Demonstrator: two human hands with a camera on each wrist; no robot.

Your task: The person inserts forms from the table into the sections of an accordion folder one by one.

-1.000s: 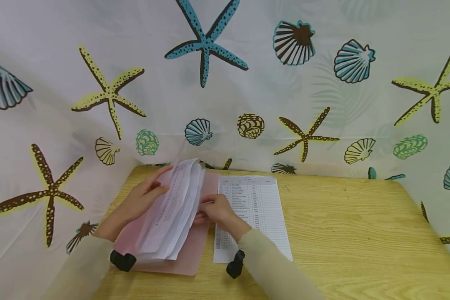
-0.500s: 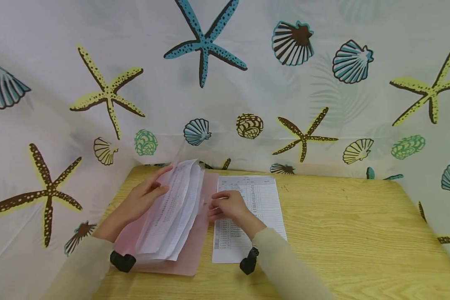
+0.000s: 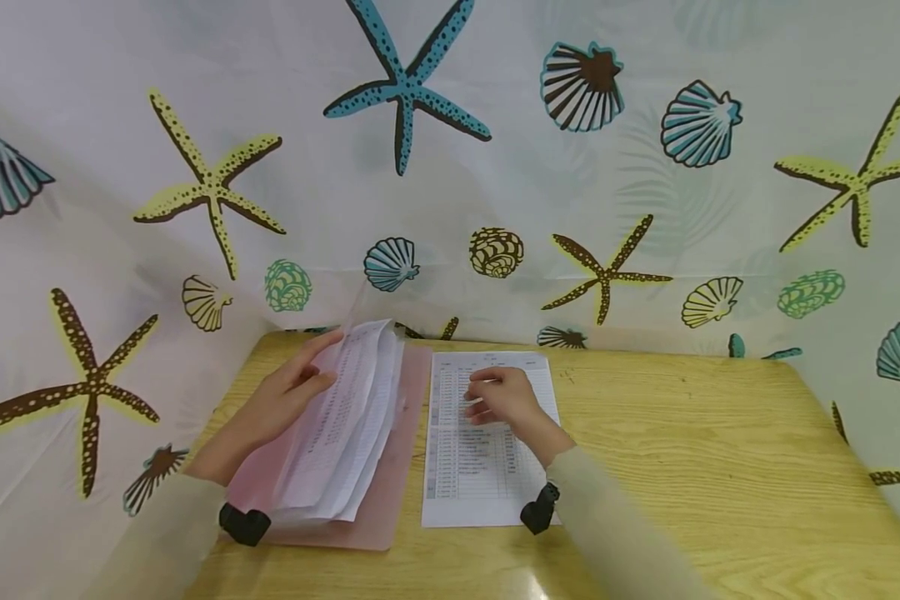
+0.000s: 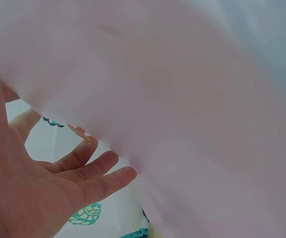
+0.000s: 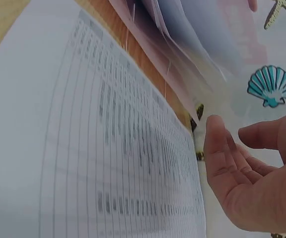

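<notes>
A pink translucent folder (image 3: 390,500) lies at the left of the table, its cover raised along with several white printed pages (image 3: 341,433). My left hand (image 3: 288,396) holds the raised cover near its top edge; the left wrist view has several fingertips against the pink sheet (image 4: 182,124). To the folder's right a printed table sheet (image 3: 450,467) lies flat on the wood. Over its upper half hovers my right hand (image 3: 506,400), fingers loosely bent and nothing between them. In the right wrist view a gap shows between thumb and fingertips (image 5: 216,129).
A pale wooden table (image 3: 682,450) extends right of the printed sheet. A white curtain (image 3: 450,192) with starfish and shell prints hangs behind and at both sides. Each wrist bears a small black camera (image 3: 542,508).
My right hand has drawn away from the folder's pages, moving right until it is above the printed sheet. The left hand stays at the raised cover.
</notes>
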